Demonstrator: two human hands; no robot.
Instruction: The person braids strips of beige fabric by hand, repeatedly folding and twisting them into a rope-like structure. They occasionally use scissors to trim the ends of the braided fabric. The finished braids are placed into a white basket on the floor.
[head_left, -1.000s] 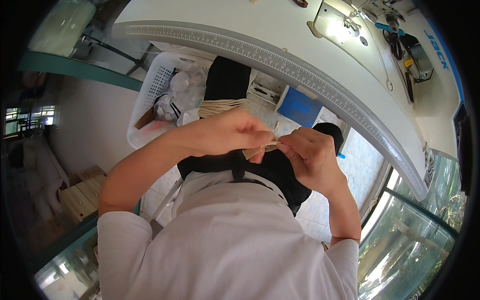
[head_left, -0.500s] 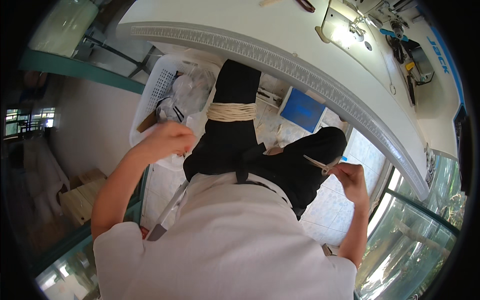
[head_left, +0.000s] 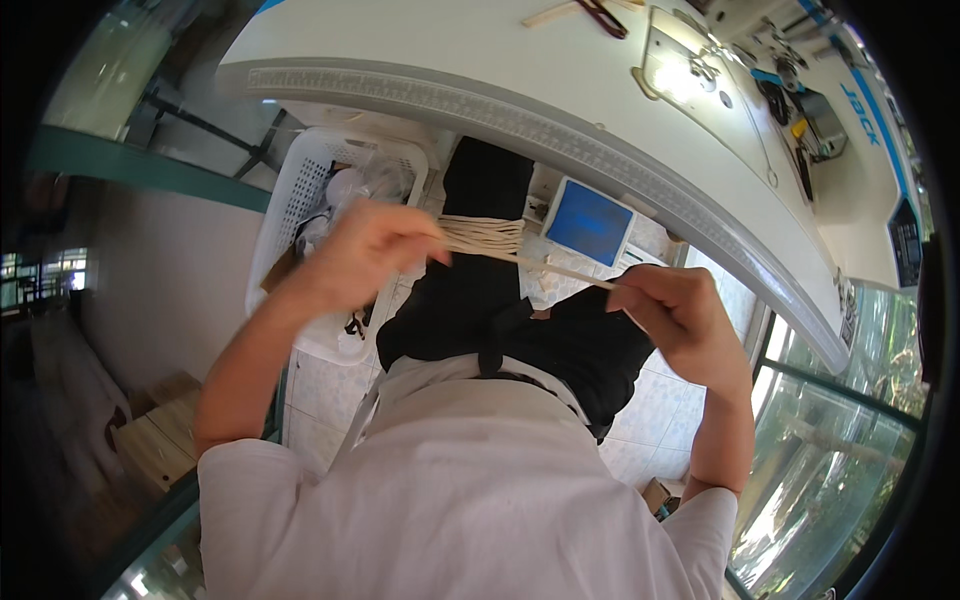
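Half a second ago the hands were wide apart; now both have risen and drawn closer over the lap. The right hand (head_left: 680,315) is curled, pinching the end of a pale cord (head_left: 540,262) pulled taut. The left hand (head_left: 375,250), fingers bent, grips the cord where it meets the coil (head_left: 483,234) wound around a black cloth bundle (head_left: 480,260). Beyond lie a white basket (head_left: 300,200), a blue box (head_left: 590,222) and the white counter (head_left: 480,60).
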